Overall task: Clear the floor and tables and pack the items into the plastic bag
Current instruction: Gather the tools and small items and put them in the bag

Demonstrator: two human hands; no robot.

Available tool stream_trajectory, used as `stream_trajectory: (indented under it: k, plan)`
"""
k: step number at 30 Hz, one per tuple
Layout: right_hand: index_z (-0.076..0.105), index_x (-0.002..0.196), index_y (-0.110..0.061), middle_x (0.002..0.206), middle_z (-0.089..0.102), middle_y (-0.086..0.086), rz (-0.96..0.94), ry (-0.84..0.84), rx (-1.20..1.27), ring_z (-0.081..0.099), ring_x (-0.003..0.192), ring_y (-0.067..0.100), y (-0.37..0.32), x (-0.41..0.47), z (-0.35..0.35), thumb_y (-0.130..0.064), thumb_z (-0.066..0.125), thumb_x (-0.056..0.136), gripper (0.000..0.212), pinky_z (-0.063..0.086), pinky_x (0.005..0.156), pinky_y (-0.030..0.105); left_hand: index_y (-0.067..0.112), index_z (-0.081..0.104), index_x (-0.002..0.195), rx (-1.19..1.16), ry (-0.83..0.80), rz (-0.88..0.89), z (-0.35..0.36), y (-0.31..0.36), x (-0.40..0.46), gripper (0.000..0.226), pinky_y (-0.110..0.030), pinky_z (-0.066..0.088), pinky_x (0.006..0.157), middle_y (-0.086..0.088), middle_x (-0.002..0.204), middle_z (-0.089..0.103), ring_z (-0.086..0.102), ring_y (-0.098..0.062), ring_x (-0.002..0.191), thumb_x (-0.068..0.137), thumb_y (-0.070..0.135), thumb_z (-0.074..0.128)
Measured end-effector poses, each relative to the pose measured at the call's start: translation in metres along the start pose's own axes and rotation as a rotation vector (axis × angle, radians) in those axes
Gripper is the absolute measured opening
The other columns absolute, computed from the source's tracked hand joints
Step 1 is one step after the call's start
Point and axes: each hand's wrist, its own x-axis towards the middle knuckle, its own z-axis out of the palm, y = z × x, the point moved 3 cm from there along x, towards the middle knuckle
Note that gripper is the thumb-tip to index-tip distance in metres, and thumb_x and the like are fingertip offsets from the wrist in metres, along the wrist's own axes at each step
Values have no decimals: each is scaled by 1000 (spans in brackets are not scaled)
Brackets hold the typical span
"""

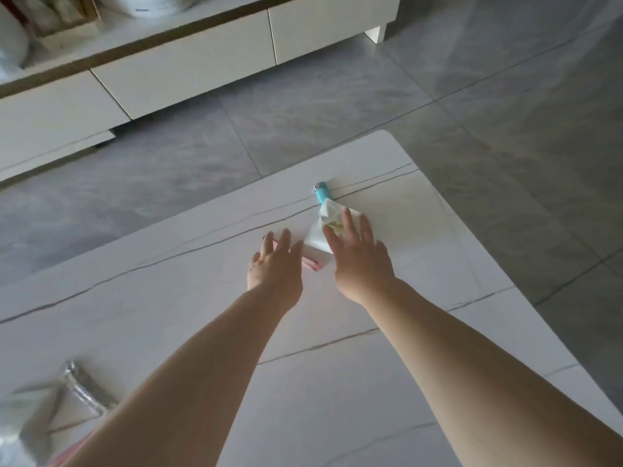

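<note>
On the white marble-look table (pixel 168 315) lie a white tissue pack (pixel 317 239) with a tissue sticking out, a blue lighter (pixel 322 192) just behind it, and a small pink-edged packet (pixel 312 262). My right hand (pixel 357 257) is stretched out with fingers spread, its fingertips over the tissue pack. My left hand (pixel 274 267) is spread open too, lying partly over the pink-edged packet. Neither hand grips anything. A clear plastic bag (pixel 50 409) sits crumpled at the table's near left corner.
Beyond the table is grey tiled floor (pixel 337 106). A low white cabinet (pixel 188 69) with drawers runs along the far side, with a wooden crate (pixel 57 21) and white containers on top. The table's far corner is rounded, with its right edge next to open floor.
</note>
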Motion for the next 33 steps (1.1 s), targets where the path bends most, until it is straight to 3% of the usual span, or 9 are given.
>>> stream_trajectory:
  k: [5, 8, 10, 13, 17, 21, 27, 31, 33]
  plan:
    - [15, 147, -23, 159, 1, 7, -42, 10, -32, -5, 146, 36, 14, 8, 18, -10, 44, 93, 63, 28, 108, 52, 25, 41, 138, 86, 79, -3, 8, 1, 19, 51, -36, 22, 115, 0, 144, 37, 20, -24, 142, 91, 8, 51]
    - [54, 119, -15, 120, 55, 16, -23, 152, -59, 50, 120, 41, 26, -1, 9, -9, 74, 67, 55, 54, 72, 42, 22, 36, 140, 266, 68, 84, 4, 6, 24, 60, -34, 33, 106, -2, 124, 50, 43, -23, 123, 86, 12, 61]
    - [52, 122, -16, 118, 53, 12, -37, 155, -10, 51, 113, 35, 34, -8, 6, -7, 67, 74, 52, 53, 69, 38, 19, 32, 142, 345, 4, 115, -3, 12, 26, 66, -34, 41, 96, -5, 121, 48, 52, -24, 113, 85, 6, 61]
    - [44, 129, -18, 127, 46, 12, -50, 128, 71, 42, 123, 32, 42, -14, 12, -2, 54, 83, 50, 53, 79, 39, 8, 46, 122, 235, 49, 73, -25, 22, 37, 40, -34, 44, 75, -9, 118, 43, 58, -27, 102, 85, -5, 55]
    - [67, 88, -21, 82, 65, 7, -18, 193, 54, 66, 77, 27, 39, -13, 10, -4, 81, 44, 49, 49, 40, 26, 7, 45, 128, 185, 119, 177, -44, 41, 65, 42, -39, 50, 89, -6, 144, 29, 41, -26, 127, 89, -7, 48]
    - [68, 75, -22, 71, 64, 5, -32, 286, 50, 65, 62, 23, 38, -9, 11, -7, 82, 33, 47, 43, 33, 21, 6, 37, 139, 303, 59, 287, -40, 53, 88, 46, -39, 44, 103, -3, 161, 0, 1, -22, 150, 94, -7, 38]
    - [68, 84, -17, 78, 64, 8, 29, 279, 63, 66, 70, 29, 38, -8, 15, -2, 70, 47, 40, 46, 38, 26, 12, 46, 129, 362, 95, 235, -30, 51, 87, 43, -38, 45, 96, -5, 139, 38, 33, -25, 134, 90, -4, 48]
    - [45, 127, -15, 124, 48, 13, -27, 202, 84, 47, 118, 36, 37, -14, 11, 1, 53, 82, 48, 52, 78, 40, 14, 42, 127, 383, 84, 248, -17, 43, 67, 48, -36, 45, 94, -6, 126, 43, 45, -25, 121, 84, -2, 58]
    - [39, 131, -16, 129, 42, 12, 7, 111, 80, 41, 123, 35, 35, -16, 16, -1, 53, 84, 51, 49, 85, 39, 12, 40, 126, 334, 70, 206, -11, 39, 56, 51, -35, 45, 93, -7, 123, 43, 47, -26, 117, 82, -2, 62]
